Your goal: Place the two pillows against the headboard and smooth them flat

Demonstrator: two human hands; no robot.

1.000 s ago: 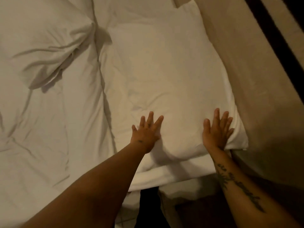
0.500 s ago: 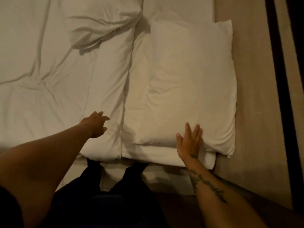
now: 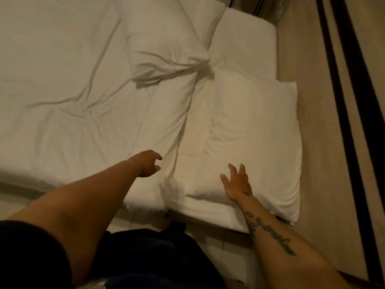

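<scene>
One white pillow (image 3: 256, 132) lies flat at the right side of the bed, its long edge against the beige headboard panel (image 3: 308, 80). My right hand (image 3: 237, 182) rests on its near left corner, fingers spread, holding nothing. A second white pillow (image 3: 166, 38) lies farther away, creased and bunched at its near right corner, on the white duvet (image 3: 62, 90). Over the duvet's near corner, left of the flat pillow, is my left hand (image 3: 146, 163), fingers loosely curled; whether it touches the fabric is unclear.
The duvet is wrinkled across the left of the bed. A bare strip of white sheet (image 3: 245, 38) shows beyond the flat pillow. Dark vertical strips (image 3: 341, 101) run along the wall at right. My dark-clothed legs (image 3: 156, 257) stand at the bed's near edge.
My left hand has left the pillow and moved left onto the duvet corner. My right hand slid left along the pillow's near edge. The view pulled back, showing the second pillow.
</scene>
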